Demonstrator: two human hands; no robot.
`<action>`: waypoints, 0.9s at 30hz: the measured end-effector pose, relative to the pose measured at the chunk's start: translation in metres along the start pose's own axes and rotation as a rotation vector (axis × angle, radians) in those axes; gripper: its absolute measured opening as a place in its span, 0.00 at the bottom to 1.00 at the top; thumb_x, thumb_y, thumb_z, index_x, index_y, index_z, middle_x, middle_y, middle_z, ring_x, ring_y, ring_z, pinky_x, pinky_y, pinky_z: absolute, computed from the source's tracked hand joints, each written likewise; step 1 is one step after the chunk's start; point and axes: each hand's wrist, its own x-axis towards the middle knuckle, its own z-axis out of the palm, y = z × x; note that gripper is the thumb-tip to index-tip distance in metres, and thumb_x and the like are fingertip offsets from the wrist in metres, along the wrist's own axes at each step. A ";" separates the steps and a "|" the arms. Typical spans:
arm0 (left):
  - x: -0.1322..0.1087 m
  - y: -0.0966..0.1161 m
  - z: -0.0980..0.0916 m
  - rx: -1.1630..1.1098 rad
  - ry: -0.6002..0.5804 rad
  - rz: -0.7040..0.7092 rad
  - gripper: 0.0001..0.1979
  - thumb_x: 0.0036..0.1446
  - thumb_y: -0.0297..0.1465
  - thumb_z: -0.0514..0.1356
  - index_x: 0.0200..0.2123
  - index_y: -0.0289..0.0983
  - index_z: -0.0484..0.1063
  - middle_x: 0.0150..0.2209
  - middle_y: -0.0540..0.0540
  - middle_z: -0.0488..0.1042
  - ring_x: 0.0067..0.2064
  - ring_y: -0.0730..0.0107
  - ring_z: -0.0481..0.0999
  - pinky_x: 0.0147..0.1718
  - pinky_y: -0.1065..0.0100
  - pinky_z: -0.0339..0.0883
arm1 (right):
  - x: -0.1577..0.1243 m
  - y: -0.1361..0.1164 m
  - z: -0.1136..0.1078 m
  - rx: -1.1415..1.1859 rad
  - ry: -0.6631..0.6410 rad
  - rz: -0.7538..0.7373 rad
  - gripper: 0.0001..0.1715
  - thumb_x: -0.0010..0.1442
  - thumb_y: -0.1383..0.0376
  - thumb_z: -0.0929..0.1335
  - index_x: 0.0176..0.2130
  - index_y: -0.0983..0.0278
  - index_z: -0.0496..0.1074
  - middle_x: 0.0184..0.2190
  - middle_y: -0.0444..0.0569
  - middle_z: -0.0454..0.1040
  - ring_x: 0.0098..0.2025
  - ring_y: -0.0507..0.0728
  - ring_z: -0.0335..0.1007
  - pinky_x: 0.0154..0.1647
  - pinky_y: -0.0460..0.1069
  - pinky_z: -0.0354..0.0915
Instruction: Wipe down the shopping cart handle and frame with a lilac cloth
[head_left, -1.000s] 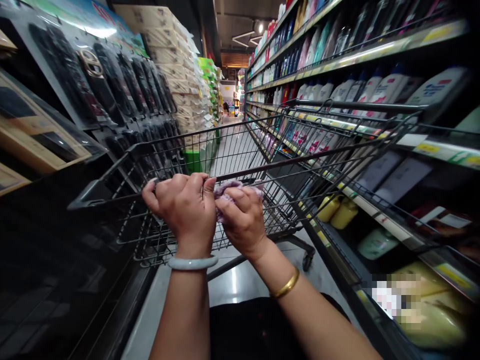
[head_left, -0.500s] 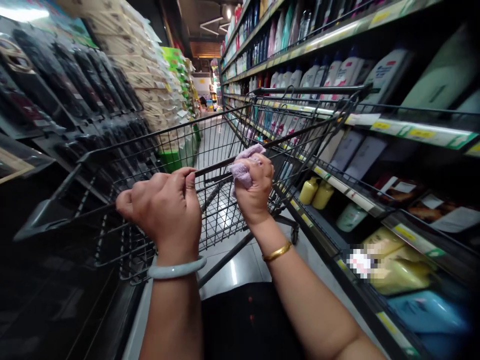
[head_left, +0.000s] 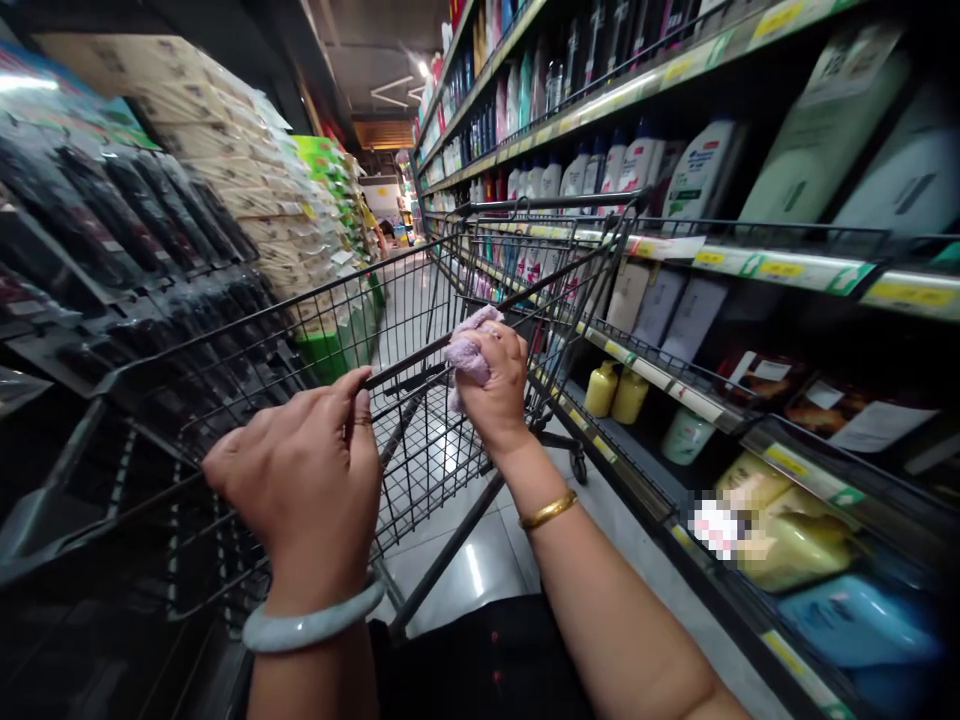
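A dark wire shopping cart [head_left: 628, 200] stands at an angle in front of me, its basket open at the top. My left hand [head_left: 304, 480], with a pale bangle at the wrist, is closed around the cart's handle bar [head_left: 405, 368], thumb toward the middle. Further right along the same bar, my right hand [head_left: 496, 385] is closed over a crumpled lilac cloth [head_left: 469, 358]. The cloth bulges out beside its fingers and lies against the bar. Part of the bar is hidden under both hands.
Shelves of shampoo bottles [head_left: 701, 165] run along the right, close to the cart. At left are hanging dark packages [head_left: 112, 215] and tall stacks of beige packs [head_left: 225, 150]. A tiled floor [head_left: 480, 555] leads down the aisle.
The cart has turned slightly and its far right corner now appears further left. Both hands keep hold, the left now lower and further left in view.
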 end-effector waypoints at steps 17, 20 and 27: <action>0.002 0.019 0.011 -0.077 -0.053 -0.080 0.21 0.70 0.38 0.52 0.61 0.48 0.76 0.57 0.43 0.79 0.57 0.48 0.75 0.62 0.41 0.56 | -0.019 0.018 0.015 0.091 0.164 0.244 0.22 0.54 0.73 0.70 0.48 0.59 0.74 0.53 0.52 0.70 0.58 0.61 0.68 0.64 0.60 0.66; 0.007 0.018 0.001 -0.081 -0.136 -0.058 0.22 0.71 0.40 0.50 0.61 0.46 0.76 0.57 0.42 0.79 0.57 0.46 0.76 0.57 0.45 0.62 | -0.025 0.042 0.020 0.136 0.209 0.420 0.23 0.51 0.75 0.68 0.48 0.61 0.73 0.50 0.52 0.70 0.55 0.58 0.69 0.64 0.58 0.67; 0.014 0.000 -0.014 -0.040 -0.062 -0.228 0.25 0.66 0.48 0.51 0.52 0.41 0.80 0.53 0.38 0.80 0.60 0.41 0.73 0.63 0.36 0.53 | -0.022 0.036 0.027 0.226 0.221 0.523 0.23 0.51 0.74 0.67 0.47 0.61 0.73 0.48 0.50 0.70 0.53 0.57 0.70 0.64 0.57 0.68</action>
